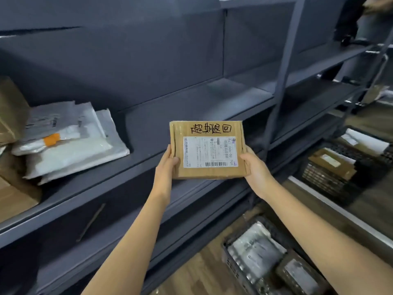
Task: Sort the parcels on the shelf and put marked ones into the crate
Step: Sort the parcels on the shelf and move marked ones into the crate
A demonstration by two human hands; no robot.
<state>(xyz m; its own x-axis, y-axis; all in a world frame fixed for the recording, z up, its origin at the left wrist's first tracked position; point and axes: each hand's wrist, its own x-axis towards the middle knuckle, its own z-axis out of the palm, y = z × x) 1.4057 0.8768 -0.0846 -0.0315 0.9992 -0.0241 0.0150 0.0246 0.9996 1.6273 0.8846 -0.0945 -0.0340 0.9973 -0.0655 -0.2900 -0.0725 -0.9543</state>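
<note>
At frame centre the left hand (167,165) and right hand (255,169) grip a marked cardboard parcel (207,150) by its sides, in front of the dark grey shelf (191,107). White mailers (70,143) pile at left on the shelf. A black crate (231,267) at lower right and a second crate (323,179) at right hold parcels on the wooden floor (202,271).

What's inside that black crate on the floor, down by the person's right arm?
In the crate, a pale plastic mailing bag lies on top, with a brown box beside it. Anything beneath them is covered and cannot be seen.
</note>
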